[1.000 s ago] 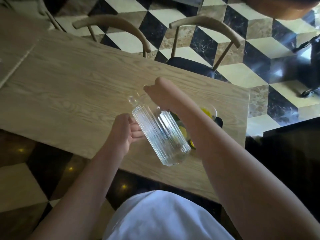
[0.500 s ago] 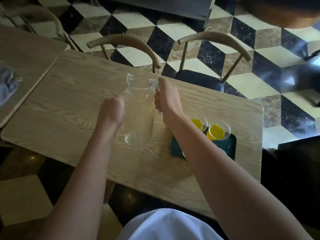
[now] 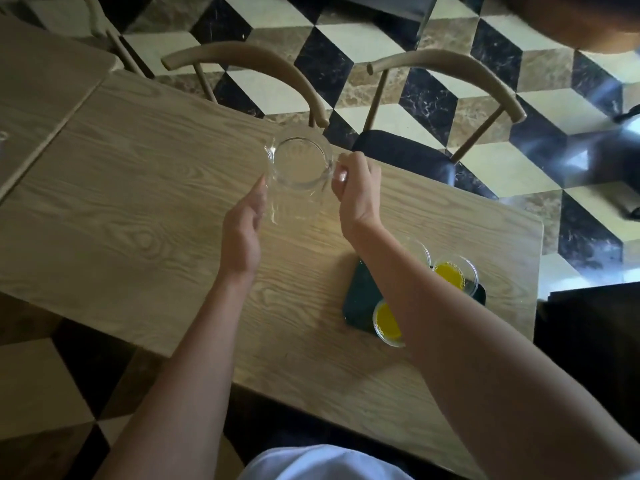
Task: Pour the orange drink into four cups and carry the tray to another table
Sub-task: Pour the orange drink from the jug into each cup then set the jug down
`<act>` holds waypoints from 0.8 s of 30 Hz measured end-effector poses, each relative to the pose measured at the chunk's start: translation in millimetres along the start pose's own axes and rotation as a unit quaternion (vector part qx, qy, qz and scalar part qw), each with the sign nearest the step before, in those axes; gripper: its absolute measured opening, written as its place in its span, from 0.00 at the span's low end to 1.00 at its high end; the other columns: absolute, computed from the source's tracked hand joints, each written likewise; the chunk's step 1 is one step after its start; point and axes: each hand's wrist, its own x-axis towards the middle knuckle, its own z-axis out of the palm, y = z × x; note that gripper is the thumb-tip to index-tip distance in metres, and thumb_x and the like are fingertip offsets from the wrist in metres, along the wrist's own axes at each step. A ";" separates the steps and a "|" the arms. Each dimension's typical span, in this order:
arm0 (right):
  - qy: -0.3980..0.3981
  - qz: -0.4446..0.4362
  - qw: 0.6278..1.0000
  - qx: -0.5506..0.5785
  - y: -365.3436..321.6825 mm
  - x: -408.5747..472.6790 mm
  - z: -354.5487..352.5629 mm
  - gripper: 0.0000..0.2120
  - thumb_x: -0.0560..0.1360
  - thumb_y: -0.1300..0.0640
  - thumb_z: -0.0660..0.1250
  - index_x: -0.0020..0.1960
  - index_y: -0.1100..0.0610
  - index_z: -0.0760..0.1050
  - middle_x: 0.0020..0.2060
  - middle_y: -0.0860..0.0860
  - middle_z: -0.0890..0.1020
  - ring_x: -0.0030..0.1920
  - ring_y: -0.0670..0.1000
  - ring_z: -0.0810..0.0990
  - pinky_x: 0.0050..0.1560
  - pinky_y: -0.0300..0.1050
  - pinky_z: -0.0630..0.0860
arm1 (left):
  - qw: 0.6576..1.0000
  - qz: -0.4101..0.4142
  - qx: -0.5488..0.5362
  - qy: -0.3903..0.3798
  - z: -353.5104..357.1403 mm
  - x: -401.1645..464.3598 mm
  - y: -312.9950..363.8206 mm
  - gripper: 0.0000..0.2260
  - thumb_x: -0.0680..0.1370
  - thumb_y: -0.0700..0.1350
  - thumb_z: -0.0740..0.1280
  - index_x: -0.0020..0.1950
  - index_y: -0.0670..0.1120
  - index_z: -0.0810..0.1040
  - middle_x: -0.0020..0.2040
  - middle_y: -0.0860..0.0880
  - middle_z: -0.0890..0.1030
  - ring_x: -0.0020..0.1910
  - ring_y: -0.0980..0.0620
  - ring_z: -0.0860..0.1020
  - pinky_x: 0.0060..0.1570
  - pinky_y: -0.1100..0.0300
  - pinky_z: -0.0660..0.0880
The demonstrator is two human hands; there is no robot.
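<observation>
The clear glass pitcher point(image 3: 298, 164) stands upright and looks empty, in the upper middle of the frame on the wooden surface point(image 3: 138, 202). The right hand point(image 3: 356, 192) has its grip closed on the handle, on the pitcher's right side. The left hand point(image 3: 244, 230) is open, fingertips touching the left wall. At lower right, cups point(image 3: 450, 273) with orange drink sit on a dark tray point(image 3: 360, 296). No writing is readable.

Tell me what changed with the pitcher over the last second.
The empty pitcher went from tilted in both hands to upright on the table, away from the tray. The right hand still grips its handle; the left hand has opened beside it. The filled cups stayed on the tray.
</observation>
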 end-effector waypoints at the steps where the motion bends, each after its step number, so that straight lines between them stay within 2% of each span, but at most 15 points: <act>1: -0.007 -0.002 1.000 -0.016 3.0 6.3 1.0 0.16 0.69 0.57 0.58 0.24 0.52 0.60 0.24 0.48 0.59 0.28 0.48 0.56 0.31 0.45 0.53 | 1.000 -0.013 -0.014 0.010 1.2 2.6 -3.9 0.18 0.83 0.38 0.55 0.73 0.38 0.70 0.74 0.33 0.67 0.74 0.36 0.62 0.74 0.48 0.62; 2: -0.012 -0.003 1.000 -0.027 7.4 11.8 1.9 0.17 0.69 0.57 0.58 0.23 0.50 0.60 0.23 0.47 0.59 0.27 0.47 0.56 0.31 0.45 0.53 | 0.999 -0.023 -0.029 0.019 2.9 5.7 -9.5 0.18 0.83 0.35 0.53 0.73 0.37 0.70 0.74 0.35 0.69 0.75 0.37 0.62 0.73 0.52 0.65; 3: -0.016 -0.002 0.999 -0.034 12.1 15.9 2.4 0.18 0.69 0.57 0.58 0.22 0.49 0.61 0.23 0.46 0.60 0.28 0.47 0.56 0.32 0.46 0.53 | 0.999 -0.030 -0.038 0.021 4.3 8.5 -14.3 0.19 0.83 0.33 0.52 0.73 0.35 0.69 0.74 0.34 0.68 0.74 0.36 0.60 0.73 0.50 0.63; 5: -0.020 0.004 0.999 -0.040 22.9 21.4 2.7 0.17 0.69 0.57 0.58 0.23 0.49 0.62 0.23 0.45 0.61 0.28 0.46 0.57 0.32 0.45 0.54 | 0.998 -0.037 -0.044 0.018 7.0 14.6 -24.7 0.21 0.80 0.30 0.50 0.72 0.28 0.66 0.72 0.27 0.60 0.72 0.32 0.55 0.73 0.41 0.51; 7: -0.020 0.012 0.999 -0.039 32.4 22.5 1.6 0.15 0.70 0.57 0.58 0.24 0.52 0.61 0.23 0.46 0.60 0.27 0.46 0.57 0.30 0.43 0.54 | 0.997 -0.053 -0.053 0.034 7.6 19.9 -32.2 0.22 0.79 0.29 0.49 0.72 0.27 0.65 0.71 0.26 0.58 0.72 0.32 0.53 0.74 0.40 0.49; 11: -0.015 0.027 0.999 -0.044 43.9 21.0 -3.5 0.15 0.70 0.58 0.57 0.26 0.55 0.60 0.24 0.48 0.58 0.27 0.47 0.55 0.28 0.41 0.54 | 0.993 -0.073 -0.090 0.032 4.7 23.1 -41.6 0.21 0.80 0.35 0.53 0.72 0.37 0.71 0.74 0.29 0.63 0.74 0.34 0.59 0.76 0.49 0.59; 13: -0.012 0.032 0.998 -0.046 47.6 20.9 -4.9 0.14 0.70 0.57 0.57 0.26 0.55 0.60 0.23 0.47 0.59 0.27 0.47 0.56 0.27 0.39 0.56 | 0.993 -0.071 -0.097 0.017 2.9 24.2 -45.1 0.19 0.81 0.37 0.56 0.71 0.38 0.73 0.70 0.31 0.66 0.73 0.36 0.64 0.71 0.56 0.67; 15: -0.012 0.038 0.998 -0.049 50.3 20.8 -5.5 0.13 0.69 0.57 0.57 0.26 0.55 0.61 0.24 0.48 0.61 0.27 0.46 0.57 0.27 0.39 0.58 | 0.993 -0.066 -0.100 -0.001 1.2 26.9 -50.5 0.19 0.81 0.38 0.56 0.70 0.38 0.75 0.70 0.36 0.67 0.71 0.39 0.70 0.69 0.59 0.68; 17: -0.017 0.040 0.998 -0.049 52.2 21.2 -6.1 0.12 0.69 0.56 0.57 0.27 0.56 0.62 0.25 0.49 0.61 0.28 0.47 0.58 0.27 0.38 0.59 | 0.992 -0.070 -0.102 -0.009 -0.1 30.0 -54.9 0.19 0.80 0.38 0.54 0.68 0.42 0.75 0.71 0.36 0.73 0.73 0.44 0.69 0.70 0.59 0.69; 19: -0.023 0.038 0.997 -0.056 53.2 21.7 -7.0 0.12 0.69 0.55 0.57 0.28 0.57 0.63 0.26 0.50 0.62 0.29 0.47 0.58 0.26 0.36 0.60 | 0.991 -0.086 -0.101 -0.013 -2.0 33.1 -58.6 0.17 0.80 0.37 0.53 0.65 0.45 0.76 0.71 0.41 0.75 0.74 0.46 0.68 0.62 0.66 0.72; 20: -0.026 0.036 0.997 -0.062 53.9 21.9 -7.9 0.12 0.69 0.55 0.57 0.28 0.57 0.63 0.26 0.51 0.62 0.29 0.47 0.58 0.26 0.35 0.61 | 0.991 -0.091 -0.093 -0.016 -3.1 34.1 -60.2 0.17 0.81 0.37 0.53 0.65 0.44 0.76 0.71 0.42 0.75 0.74 0.46 0.67 0.62 0.67 0.72; 21: -0.032 0.033 0.997 -0.068 54.4 22.1 -9.0 0.12 0.70 0.55 0.57 0.29 0.57 0.63 0.27 0.52 0.62 0.29 0.47 0.59 0.27 0.34 0.61 | 0.993 -0.087 -0.082 -0.021 -2.9 32.8 -58.4 0.18 0.81 0.37 0.54 0.68 0.40 0.75 0.71 0.40 0.74 0.74 0.44 0.65 0.66 0.62 0.70; 22: -0.038 0.030 0.996 -0.074 55.6 22.3 -10.0 0.12 0.70 0.55 0.57 0.29 0.57 0.63 0.27 0.52 0.62 0.30 0.47 0.59 0.27 0.34 0.61 | 0.993 -0.085 -0.082 -0.031 -1.7 32.9 -59.2 0.20 0.81 0.38 0.54 0.70 0.31 0.71 0.70 0.33 0.71 0.75 0.37 0.62 0.72 0.51 0.66; 23: -0.044 0.027 0.996 -0.079 56.3 22.4 -10.6 0.13 0.70 0.55 0.57 0.29 0.58 0.63 0.27 0.53 0.62 0.30 0.48 0.59 0.27 0.35 0.60 | 0.992 -0.086 -0.075 -0.044 -1.2 34.4 -62.7 0.22 0.81 0.38 0.54 0.69 0.22 0.63 0.68 0.24 0.63 0.73 0.29 0.56 0.74 0.40 0.57; 24: -0.048 0.027 0.995 -0.083 57.2 22.0 -10.7 0.13 0.70 0.55 0.58 0.29 0.58 0.63 0.27 0.53 0.61 0.30 0.48 0.58 0.27 0.37 0.60 | 0.992 -0.099 -0.067 -0.049 -1.3 37.6 -68.0 0.22 0.81 0.37 0.53 0.66 0.19 0.57 0.66 0.21 0.57 0.71 0.26 0.52 0.73 0.35 0.50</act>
